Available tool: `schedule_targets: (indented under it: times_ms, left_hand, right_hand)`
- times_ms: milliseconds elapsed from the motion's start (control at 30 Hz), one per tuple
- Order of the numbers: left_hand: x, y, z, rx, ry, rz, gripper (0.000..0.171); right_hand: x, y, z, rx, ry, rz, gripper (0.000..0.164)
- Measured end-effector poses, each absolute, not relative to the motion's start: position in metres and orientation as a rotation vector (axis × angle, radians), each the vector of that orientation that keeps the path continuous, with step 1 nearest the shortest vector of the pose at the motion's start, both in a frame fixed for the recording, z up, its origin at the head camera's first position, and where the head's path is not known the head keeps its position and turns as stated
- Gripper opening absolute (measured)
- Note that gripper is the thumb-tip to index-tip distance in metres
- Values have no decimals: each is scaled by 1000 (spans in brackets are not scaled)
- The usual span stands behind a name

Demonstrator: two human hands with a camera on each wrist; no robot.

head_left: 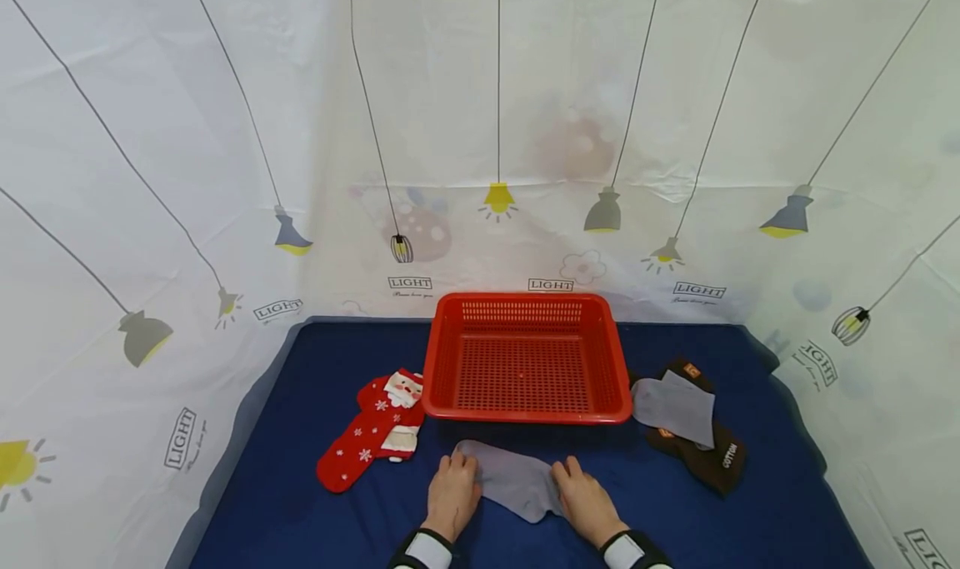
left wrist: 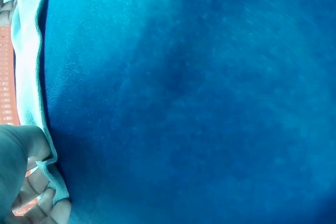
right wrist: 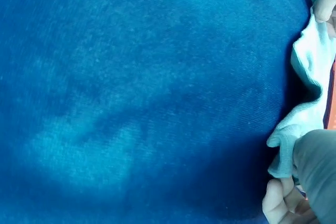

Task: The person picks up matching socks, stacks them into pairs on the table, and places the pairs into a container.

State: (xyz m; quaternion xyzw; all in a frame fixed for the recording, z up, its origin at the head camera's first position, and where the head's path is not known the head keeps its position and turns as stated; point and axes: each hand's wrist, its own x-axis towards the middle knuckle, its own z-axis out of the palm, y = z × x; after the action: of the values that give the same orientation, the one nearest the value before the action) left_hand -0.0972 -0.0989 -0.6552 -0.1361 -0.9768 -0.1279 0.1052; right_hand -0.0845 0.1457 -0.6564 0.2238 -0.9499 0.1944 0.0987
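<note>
A grey sock (head_left: 517, 477) stretches between both hands over the blue cloth, in front of the red basket. My left hand (head_left: 452, 492) pinches its left end; in the left wrist view the thumb and fingers of that hand (left wrist: 31, 153) are bent round the fabric. At the other end my right hand (head_left: 587, 502) pinches the sock, and the right wrist view shows the fabric (right wrist: 302, 121) bunched beside the thumb. Some fingertips are hidden behind the sock in the head view.
The red plastic basket (head_left: 525, 415) stands at the back centre, with nothing inside. Left of it lie red Christmas socks (head_left: 363, 440). On the right, another grey sock (head_left: 678, 406) lies across brown socks (head_left: 723, 461). A white printed curtain (head_left: 465, 119) surrounds the blue cloth (head_left: 300, 394).
</note>
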Motion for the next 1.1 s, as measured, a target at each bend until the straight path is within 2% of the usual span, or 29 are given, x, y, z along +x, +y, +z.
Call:
schedule_targets:
  times_ms: [500, 833, 1100]
  left_hand:
    - [-99, -101, -656, -440, -2781, -374, 26]
    - [-96, -103, -662, -426, -2721, -333, 30]
    - [-95, -102, -657, -447, -2763, -381, 27]
  right_hand:
    - [-102, 160, -644, 685, -2815, 386, 32]
    - [-105, 166, -659, 702, -2750, 353, 37]
    - [-109, 169, -661, 719, -2740, 331, 37]
